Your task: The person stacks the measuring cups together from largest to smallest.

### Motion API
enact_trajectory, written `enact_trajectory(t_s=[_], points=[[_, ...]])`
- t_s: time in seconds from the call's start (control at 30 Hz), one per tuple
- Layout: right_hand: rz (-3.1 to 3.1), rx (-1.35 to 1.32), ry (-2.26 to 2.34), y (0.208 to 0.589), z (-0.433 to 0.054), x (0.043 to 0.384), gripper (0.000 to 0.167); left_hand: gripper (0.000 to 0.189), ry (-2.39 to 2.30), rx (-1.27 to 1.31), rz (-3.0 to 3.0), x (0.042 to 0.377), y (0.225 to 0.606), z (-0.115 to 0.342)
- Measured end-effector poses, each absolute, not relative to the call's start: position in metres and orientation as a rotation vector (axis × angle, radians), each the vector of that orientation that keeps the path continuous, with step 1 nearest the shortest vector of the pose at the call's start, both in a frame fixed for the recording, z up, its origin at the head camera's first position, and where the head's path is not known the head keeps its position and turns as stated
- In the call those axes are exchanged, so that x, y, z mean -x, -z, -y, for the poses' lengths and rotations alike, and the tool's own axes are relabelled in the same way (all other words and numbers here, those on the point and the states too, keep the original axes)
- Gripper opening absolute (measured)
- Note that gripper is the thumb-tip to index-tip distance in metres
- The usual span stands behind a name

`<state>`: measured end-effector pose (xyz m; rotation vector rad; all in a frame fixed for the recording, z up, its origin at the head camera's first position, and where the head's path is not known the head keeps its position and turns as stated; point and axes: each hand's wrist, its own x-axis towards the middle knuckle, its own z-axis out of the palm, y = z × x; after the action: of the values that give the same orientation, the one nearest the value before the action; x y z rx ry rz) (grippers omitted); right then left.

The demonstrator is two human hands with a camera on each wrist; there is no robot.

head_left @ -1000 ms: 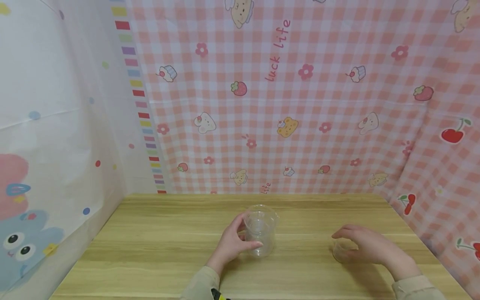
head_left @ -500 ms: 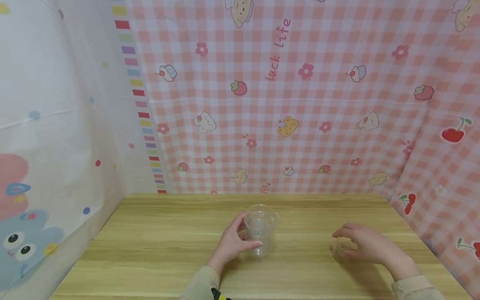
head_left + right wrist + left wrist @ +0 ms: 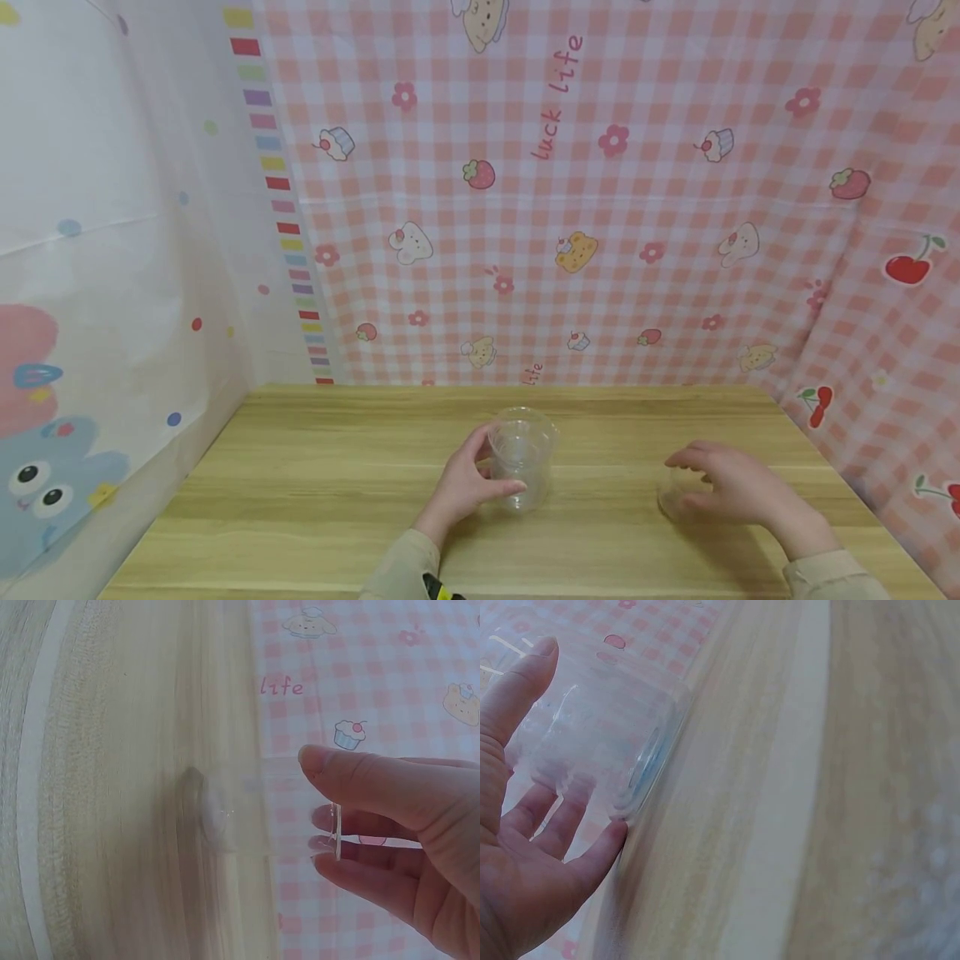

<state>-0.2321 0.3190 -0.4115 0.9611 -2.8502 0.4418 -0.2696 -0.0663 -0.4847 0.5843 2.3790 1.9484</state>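
In the head view a tall clear plastic cup (image 3: pixel 536 462) stands upright near the middle of the wooden table (image 3: pixel 337 483). My left hand (image 3: pixel 459 493) holds it from the left, thumb at the front and fingers round the far side. Rings show through its wall; I cannot tell whether cups are nested in it. To the right, my right hand (image 3: pixel 738 492) holds a smaller clear cup (image 3: pixel 672 500), largely hidden by the hand. The right wrist view shows this small cup (image 3: pixel 236 817) with its rim between thumb and fingers and its base towards the tabletop.
A pink checked cloth (image 3: pixel 442 283) with cartoon prints hangs along the table's back edge. White printed fabric (image 3: pixel 142 275) closes off the left, and a pink cherry-print cloth (image 3: pixel 885 333) the right. Bare tabletop lies between the two cups.
The small cup has shifted slightly left within my right hand, and that hand's fingers look a little wider apart. My left hand and the tall cup stay in place.
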Motion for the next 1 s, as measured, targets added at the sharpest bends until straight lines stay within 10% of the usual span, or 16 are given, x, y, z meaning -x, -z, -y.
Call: enact_trajectory(t_s=[1.0], points=[[2.752, -0.922, -0.470, 0.409, -0.299, 0.236, 0.038, 0.091, -1.950, -0.594, -2.382, 0.271, 0.486, 0.067]])
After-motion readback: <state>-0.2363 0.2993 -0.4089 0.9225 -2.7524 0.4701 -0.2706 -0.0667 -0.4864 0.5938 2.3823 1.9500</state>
